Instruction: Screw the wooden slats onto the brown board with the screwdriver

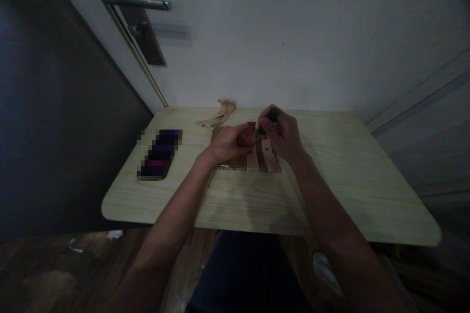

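My right hand [284, 134] grips a black-handled tool [272, 115] with a thin metal shaft, tilted down and to the left. Its tip meets the work close to my left fingers; whether it is a screwdriver or an awl does not show. A flat brown board [235, 162] lies under both hands, with pale strips [270, 160] across its right part. On the board rests my left hand [229, 143], thumb and fingers bent together around the spot at the tip. What they pinch is hidden and dim.
A pale, irregular piece with holes [222, 113] lies behind the board. To the left is a phone [159, 154] with a blurred-out screen. The light wooden table [352, 176] stands against a white door with a metal handle [143, 4]. Scraps [115, 234] litter the floor.
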`<state>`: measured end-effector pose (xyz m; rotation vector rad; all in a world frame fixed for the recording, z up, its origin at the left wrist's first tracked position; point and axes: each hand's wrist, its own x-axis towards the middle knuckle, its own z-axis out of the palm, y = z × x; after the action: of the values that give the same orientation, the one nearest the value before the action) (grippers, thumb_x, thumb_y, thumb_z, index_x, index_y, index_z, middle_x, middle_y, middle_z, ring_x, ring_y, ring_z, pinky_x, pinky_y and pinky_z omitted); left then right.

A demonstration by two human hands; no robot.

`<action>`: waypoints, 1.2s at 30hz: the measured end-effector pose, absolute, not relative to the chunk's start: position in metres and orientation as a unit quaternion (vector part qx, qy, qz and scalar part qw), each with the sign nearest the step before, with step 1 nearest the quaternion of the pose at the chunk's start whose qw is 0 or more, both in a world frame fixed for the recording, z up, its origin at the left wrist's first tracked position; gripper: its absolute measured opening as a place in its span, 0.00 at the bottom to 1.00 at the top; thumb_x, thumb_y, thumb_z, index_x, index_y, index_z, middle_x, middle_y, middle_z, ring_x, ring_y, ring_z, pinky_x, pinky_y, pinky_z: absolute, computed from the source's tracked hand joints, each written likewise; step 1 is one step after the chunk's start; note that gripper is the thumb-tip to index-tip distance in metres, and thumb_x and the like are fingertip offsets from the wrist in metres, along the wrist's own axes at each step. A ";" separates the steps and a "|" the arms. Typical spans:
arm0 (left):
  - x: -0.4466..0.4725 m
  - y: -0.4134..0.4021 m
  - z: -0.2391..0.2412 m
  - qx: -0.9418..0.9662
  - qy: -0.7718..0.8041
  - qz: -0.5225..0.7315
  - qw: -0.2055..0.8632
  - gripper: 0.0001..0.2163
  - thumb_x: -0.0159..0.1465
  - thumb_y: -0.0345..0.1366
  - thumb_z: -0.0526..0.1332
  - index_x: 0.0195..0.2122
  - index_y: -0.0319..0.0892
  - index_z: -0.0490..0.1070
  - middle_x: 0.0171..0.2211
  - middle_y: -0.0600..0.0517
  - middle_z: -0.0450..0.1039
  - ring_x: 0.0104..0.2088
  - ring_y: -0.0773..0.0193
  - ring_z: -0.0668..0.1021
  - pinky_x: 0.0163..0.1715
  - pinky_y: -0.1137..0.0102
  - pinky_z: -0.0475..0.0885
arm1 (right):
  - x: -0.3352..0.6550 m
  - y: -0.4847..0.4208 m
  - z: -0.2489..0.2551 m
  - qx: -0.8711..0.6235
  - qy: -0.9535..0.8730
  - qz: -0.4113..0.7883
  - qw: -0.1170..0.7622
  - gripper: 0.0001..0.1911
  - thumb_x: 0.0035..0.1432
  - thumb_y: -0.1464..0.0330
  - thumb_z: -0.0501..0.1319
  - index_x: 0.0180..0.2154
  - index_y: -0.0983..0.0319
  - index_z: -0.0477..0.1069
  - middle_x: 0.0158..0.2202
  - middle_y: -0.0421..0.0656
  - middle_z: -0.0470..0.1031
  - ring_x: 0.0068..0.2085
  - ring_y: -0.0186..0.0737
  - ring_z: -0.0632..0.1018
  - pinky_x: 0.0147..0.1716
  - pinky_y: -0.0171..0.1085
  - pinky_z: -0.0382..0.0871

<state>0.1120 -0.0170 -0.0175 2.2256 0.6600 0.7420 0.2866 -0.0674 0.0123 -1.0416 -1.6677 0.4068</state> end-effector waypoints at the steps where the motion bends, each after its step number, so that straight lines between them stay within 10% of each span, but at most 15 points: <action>1: 0.112 -0.017 -0.018 0.859 0.254 0.285 0.341 0.10 0.55 0.30 0.68 0.37 0.38 0.71 0.29 0.54 0.76 0.30 0.65 0.78 0.31 0.72 0.72 | 0.287 -0.068 0.013 -0.439 -0.701 0.170 0.535 0.19 0.61 0.50 0.55 0.29 0.58 0.65 0.23 0.37 0.67 0.24 0.32 0.69 0.22 0.33 0.62; 12: 0.112 -0.016 -0.020 0.859 0.249 0.284 0.346 0.09 0.56 0.33 0.68 0.35 0.38 0.70 0.29 0.53 0.75 0.30 0.66 0.77 0.31 0.72 0.71 | 0.287 -0.071 0.017 -0.441 -0.686 0.121 0.566 0.16 0.66 0.56 0.52 0.30 0.58 0.63 0.23 0.37 0.65 0.25 0.32 0.68 0.26 0.34 0.61; 22: 0.112 -0.010 -0.025 0.870 0.265 0.292 0.295 0.12 0.52 0.33 0.69 0.35 0.39 0.69 0.27 0.57 0.71 0.28 0.68 0.72 0.28 0.75 0.65 | 0.297 -0.072 0.020 -0.558 -0.799 0.096 0.201 0.08 0.52 0.63 0.69 0.31 0.61 0.78 0.28 0.42 0.76 0.29 0.36 0.72 0.29 0.35 0.58; 36: 0.110 -0.011 -0.024 0.835 0.291 0.285 0.370 0.08 0.52 0.35 0.68 0.28 0.38 0.70 0.24 0.56 0.72 0.26 0.69 0.72 0.26 0.76 0.65 | 0.290 -0.063 0.012 -0.584 -0.789 0.120 0.146 0.09 0.59 0.65 0.62 0.35 0.63 0.79 0.33 0.46 0.79 0.35 0.40 0.75 0.34 0.36 0.62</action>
<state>0.1102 -0.0110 -0.0240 2.1426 0.7463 0.7325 0.2899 -0.0628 0.0124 -1.6824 -2.2721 0.3441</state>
